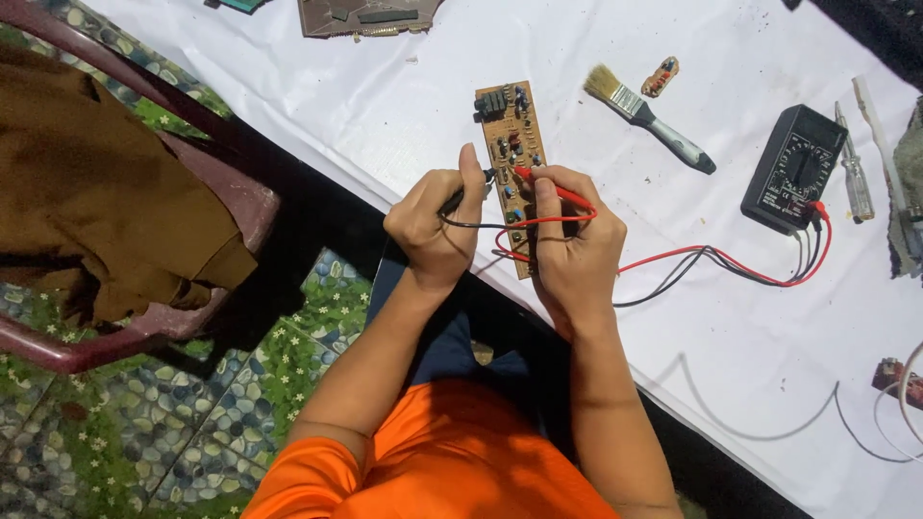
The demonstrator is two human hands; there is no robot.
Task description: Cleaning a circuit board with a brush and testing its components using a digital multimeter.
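Head view, looking down over a white-covered table (731,317).

Centre of frame: long tan circuit board (510,144) lies flat on the cloth, running from upper centre down toward the table's near edge, its lower end hidden under the hands.

Left hand (433,223), centre: fingers curled, pinching a black probe (460,198) with its tip down at the board's left edge.

Right hand (574,245), just right of centre: clenched around a red probe (550,187), tip resting on the board's middle. The two hands sit just beside each other over the board.

Red and black leads (707,258) loop from the hands across the cloth to a black multimeter (793,168) at right.

Upper centre-right: paintbrush (646,115) with grey handle, lying apart from the board. Small orange component (661,77) just above it. Screwdriver with clear handle (853,168) right of the meter.

No containers in view; nothing on the table holds anything else.

Left of frame: dark red plastic chair (216,183) holding a brown cloth (96,183), over a pebble-pattern floor (192,413).
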